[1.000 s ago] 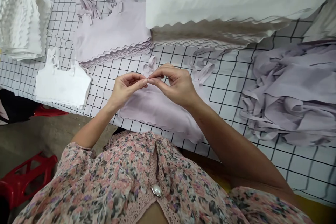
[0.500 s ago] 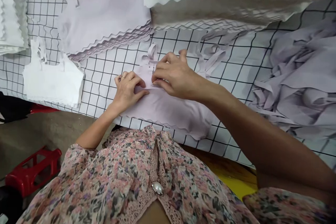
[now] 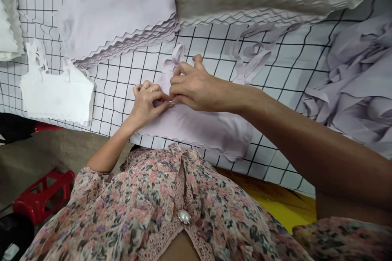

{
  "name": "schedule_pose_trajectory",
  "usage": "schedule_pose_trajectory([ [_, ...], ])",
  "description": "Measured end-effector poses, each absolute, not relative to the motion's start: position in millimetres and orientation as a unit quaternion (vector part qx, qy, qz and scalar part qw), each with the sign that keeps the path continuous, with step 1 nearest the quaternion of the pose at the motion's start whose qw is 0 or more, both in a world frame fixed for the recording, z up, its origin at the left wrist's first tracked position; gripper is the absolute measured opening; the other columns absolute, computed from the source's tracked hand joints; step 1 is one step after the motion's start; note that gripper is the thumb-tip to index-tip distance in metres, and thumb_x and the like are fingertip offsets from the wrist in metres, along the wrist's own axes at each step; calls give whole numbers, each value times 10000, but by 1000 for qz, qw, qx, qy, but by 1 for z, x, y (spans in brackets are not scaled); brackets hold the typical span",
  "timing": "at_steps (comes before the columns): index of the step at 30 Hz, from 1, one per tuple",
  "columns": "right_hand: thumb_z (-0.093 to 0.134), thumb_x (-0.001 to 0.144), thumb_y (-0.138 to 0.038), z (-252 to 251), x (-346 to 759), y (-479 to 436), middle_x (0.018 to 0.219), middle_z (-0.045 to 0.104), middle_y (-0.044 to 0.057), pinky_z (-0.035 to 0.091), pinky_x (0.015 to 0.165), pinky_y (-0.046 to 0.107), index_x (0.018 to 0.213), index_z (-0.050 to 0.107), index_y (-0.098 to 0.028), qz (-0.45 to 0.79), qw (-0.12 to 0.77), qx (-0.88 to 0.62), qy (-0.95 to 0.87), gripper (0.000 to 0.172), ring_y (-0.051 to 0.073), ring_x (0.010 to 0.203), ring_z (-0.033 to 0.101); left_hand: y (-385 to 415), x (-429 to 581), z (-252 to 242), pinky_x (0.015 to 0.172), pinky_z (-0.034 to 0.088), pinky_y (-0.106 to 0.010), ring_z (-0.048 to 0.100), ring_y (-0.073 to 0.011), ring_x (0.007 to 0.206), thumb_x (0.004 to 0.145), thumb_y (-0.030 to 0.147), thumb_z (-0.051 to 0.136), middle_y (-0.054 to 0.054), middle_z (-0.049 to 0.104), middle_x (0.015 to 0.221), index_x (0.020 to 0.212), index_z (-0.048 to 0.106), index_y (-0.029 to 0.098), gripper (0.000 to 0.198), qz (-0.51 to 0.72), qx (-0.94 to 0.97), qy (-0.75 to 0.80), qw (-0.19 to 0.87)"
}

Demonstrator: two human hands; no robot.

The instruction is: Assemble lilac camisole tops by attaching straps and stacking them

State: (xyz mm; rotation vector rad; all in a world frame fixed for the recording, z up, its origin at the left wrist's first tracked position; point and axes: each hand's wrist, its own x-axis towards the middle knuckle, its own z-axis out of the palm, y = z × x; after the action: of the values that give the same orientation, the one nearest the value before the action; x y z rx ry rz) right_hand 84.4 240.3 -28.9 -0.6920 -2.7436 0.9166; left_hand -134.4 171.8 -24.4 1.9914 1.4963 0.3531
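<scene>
The fingers of the left hand [image 3: 145,106] are curled shut and pinch the pale purple top [image 3: 196,126] beside a tiny shiny pin [image 3: 169,102], and the fingers [image 3: 180,82] of the right hand [image 3: 199,89] are bent and pinch the same top close by. The top lies flat on a table with black squares [image 3: 275,61], near the person's belly. A stack of purple tops [image 3: 116,12] and a white top [image 3: 56,94] lie on the table too, and a heap of purple cloth [image 3: 361,85] lies off to the right.
</scene>
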Motion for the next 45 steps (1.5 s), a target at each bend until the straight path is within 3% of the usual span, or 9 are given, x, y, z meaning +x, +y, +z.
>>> schedule_pose_trajectory([
  [6,409,1053,-219,-26,85,243,879,676,109,232,1122,821,854,736,-173,290,68,-237,-925,386,368,1261,502,172,-135,-24,1093,294,-468,553,-232,1046,989,361,742,-1,684,877,903,788,243,152,141,753,560,315],
  [13,418,1063,-235,-23,81,244,896,687,115,214,1137,817,878,746,-167,299,42,-218,-928,382,369,1288,482,172,-135,-24,1112,296,-477,563,-230,1041,964,356,770,3,697,871,856,772,237,160,159,746,559,326],
  [21,406,1082,-278,-31,80,242,879,653,109,203,1125,826,950,760,-144,298,72,-215,-927,401,381,1286,465,175,-137,-27,1115,288,-480,559,-233,1041,965,356,755,-1,683,866,848,758,237,166,153,749,551,335],
  [29,347,1109,-284,-29,75,234,948,664,117,322,1088,731,917,696,-150,300,101,-244,-917,420,359,1225,515,174,-138,-24,1114,297,-473,556,-227,1027,954,359,758,7,669,855,840,736,236,169,149,741,558,343],
  [34,370,1103,-305,-29,76,230,1041,683,121,302,1120,701,938,701,-170,313,101,-272,-904,394,361,1257,521,175,-139,-23,1113,305,-471,561,-231,1032,951,370,754,10,666,851,852,744,253,154,142,742,557,346],
  [39,370,1099,-295,-30,69,227,979,684,118,306,1112,703,960,721,-172,325,119,-261,-901,397,357,1247,523,176,-138,-25,1083,319,-455,558,-220,1009,947,352,751,8,675,856,772,664,221,235,141,746,556,339],
  [43,433,1101,-390,-21,70,250,938,704,105,242,1146,741,984,751,-173,321,130,-249,-905,402,344,1249,532,179,-141,-25,1055,325,-438,555,-219,1012,896,341,809,8,694,856,734,637,206,273,146,742,548,356],
  [45,416,1114,-469,-11,71,272,936,710,100,227,1172,740,948,759,-172,311,127,-255,-907,483,324,1225,555,180,-142,-24,1054,321,-440,553,-225,1025,884,345,822,5,706,860,725,645,205,276,142,743,546,361],
])
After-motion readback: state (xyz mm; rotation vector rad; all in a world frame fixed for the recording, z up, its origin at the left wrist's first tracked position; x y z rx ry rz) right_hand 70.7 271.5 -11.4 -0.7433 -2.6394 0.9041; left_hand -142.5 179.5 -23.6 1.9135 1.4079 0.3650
